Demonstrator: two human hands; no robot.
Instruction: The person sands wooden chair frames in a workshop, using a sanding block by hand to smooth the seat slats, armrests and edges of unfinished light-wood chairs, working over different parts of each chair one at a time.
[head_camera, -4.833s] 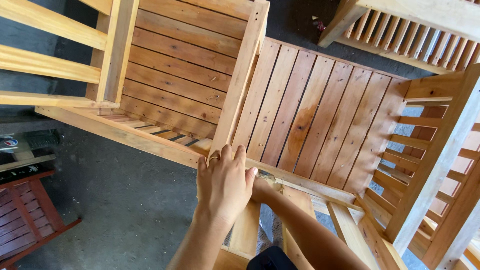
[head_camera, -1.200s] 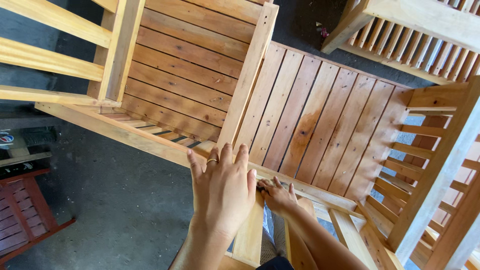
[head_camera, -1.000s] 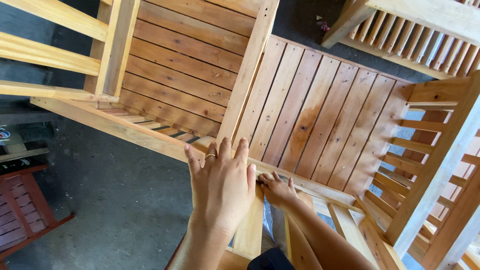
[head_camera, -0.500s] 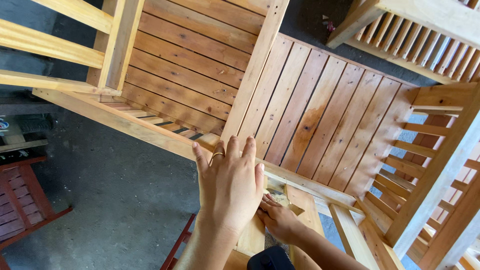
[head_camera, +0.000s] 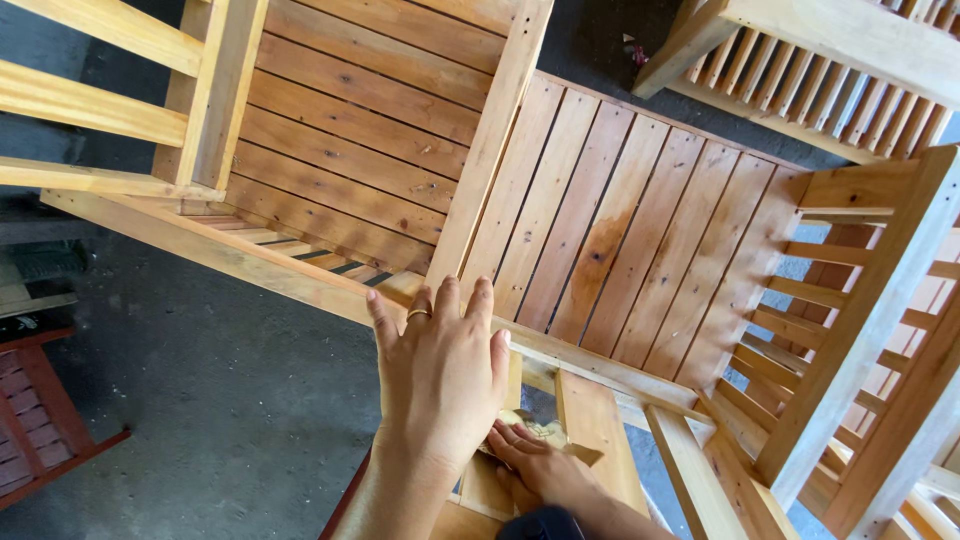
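Single head-worn view, looks steeply down from above, close over the person's own left hand (head_camera: 440, 385) and right hand (head_camera: 545, 470) at bottom centre. It faces the slatted wooden frame (head_camera: 600, 230) filling most of the picture, with the grey concrete floor (head_camera: 200, 400) lower left. No second view, so no shared area.

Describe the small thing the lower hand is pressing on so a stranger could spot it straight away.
Start at the slatted wooden bench filling the middle, and follow its front rail down to the left hand. Just beneath it, the right hand presses a small tan crumpled scrap, possibly sandpaper; unlike the smooth boards around it, it looks rough.
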